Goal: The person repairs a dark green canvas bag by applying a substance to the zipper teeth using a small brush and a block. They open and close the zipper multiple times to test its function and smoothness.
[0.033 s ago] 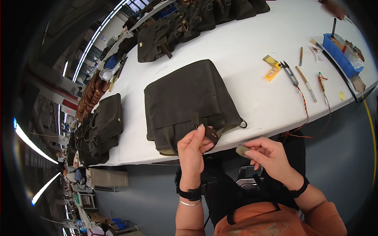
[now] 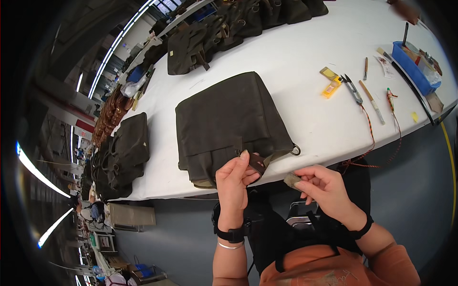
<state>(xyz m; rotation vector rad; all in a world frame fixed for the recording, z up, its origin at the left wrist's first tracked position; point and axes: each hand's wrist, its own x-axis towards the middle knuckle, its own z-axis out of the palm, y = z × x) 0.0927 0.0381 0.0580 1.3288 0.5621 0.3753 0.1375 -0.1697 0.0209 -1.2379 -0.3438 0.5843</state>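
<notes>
A dark olive-brown bag lies flat on the white table in front of me, its near end at the table's edge. My left hand pinches the brown zipper end of this bag between thumb and fingers; metal teeth show along its border. A metal ring sticks out at the bag's near right corner. Off the table's edge, to the right of the zipper end, my right hand holds a small grey-green lump between thumb and fingertips. The lump is apart from the bag.
Right of the bag lie thread snips on a braided cord, a yellow box, a brush and a blue bin of tools. More dark bags are piled at the left and along the far side.
The small lump in my right hand has shifted very slightly left, toward the bag. My left hand keeps its pinch on the zipper end.
</notes>
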